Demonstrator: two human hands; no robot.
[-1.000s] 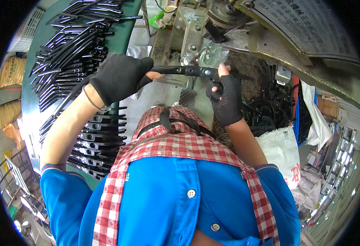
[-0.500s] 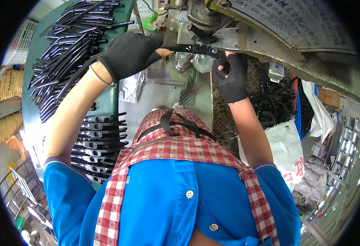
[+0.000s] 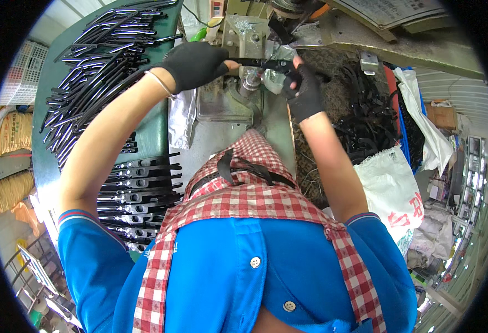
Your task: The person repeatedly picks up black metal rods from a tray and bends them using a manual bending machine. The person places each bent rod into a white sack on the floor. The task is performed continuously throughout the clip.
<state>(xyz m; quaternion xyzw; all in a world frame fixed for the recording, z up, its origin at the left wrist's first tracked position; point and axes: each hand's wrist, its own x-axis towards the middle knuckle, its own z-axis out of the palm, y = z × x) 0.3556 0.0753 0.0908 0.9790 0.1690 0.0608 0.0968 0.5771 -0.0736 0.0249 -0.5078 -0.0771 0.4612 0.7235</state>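
Black part (image 3: 248,62), upper centre: we judge it stiff, slick; hold astride its middle.
Left grip (image 3: 195,65), right grip (image 3: 305,95): closed round it.

Both arms reach out beyond the checked apron (image 3: 255,200). The left arm (image 3: 116,119), bare below a blue sleeve (image 3: 91,252), runs wide of the apron's left side, elbow bent, a pale band (image 3: 162,82) round its wrist. The left hand (image 3: 197,65), black-gloved, grips with its back upward and thumb tip bare. Right of the apron, the right arm (image 3: 335,166) leads to the right hand (image 3: 306,95), gloved likewise, fingers curled, a bare fingertip pointing away from the apron.
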